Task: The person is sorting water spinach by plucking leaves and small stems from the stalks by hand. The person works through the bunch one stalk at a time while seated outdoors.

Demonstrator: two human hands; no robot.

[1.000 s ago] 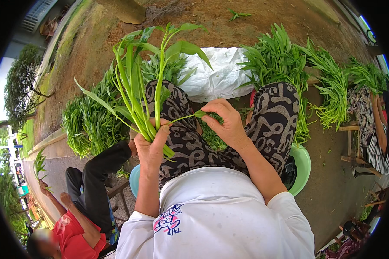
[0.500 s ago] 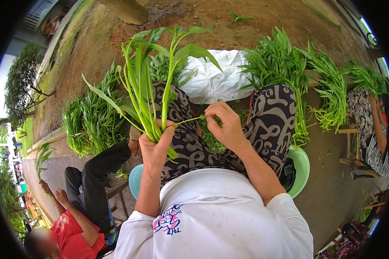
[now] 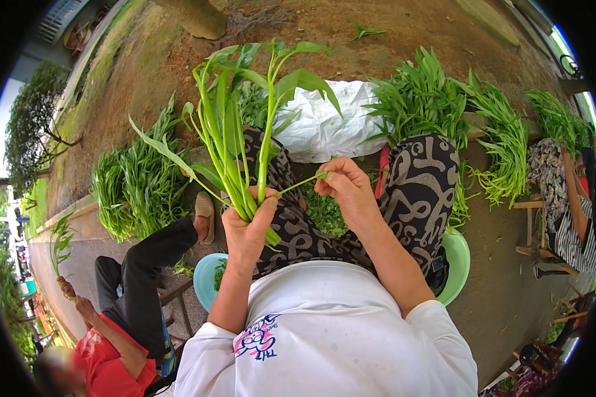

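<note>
My left hand [image 3: 250,228] grips a bunch of long green leafy stalks [image 3: 235,126] by their lower ends, holding them upright above my patterned trousers. My right hand [image 3: 347,188] pinches a thin green stem [image 3: 301,182] that runs from the bunch toward its fingertips. Small green trimmings [image 3: 324,213] lie between my knees.
Heaps of the same greens lie on the dirt at left [image 3: 136,188] and at right [image 3: 437,109], with a white sack [image 3: 324,126] between them. A green basin [image 3: 458,261] and a blue basin [image 3: 208,278] sit by my legs. A person in red [image 3: 112,337] sits at lower left; another person [image 3: 563,192] at right.
The bunch in my left hand has shifted slightly right and stands more upright. My right hand still pinches the thin stem, now pulled out a little from the bunch.
</note>
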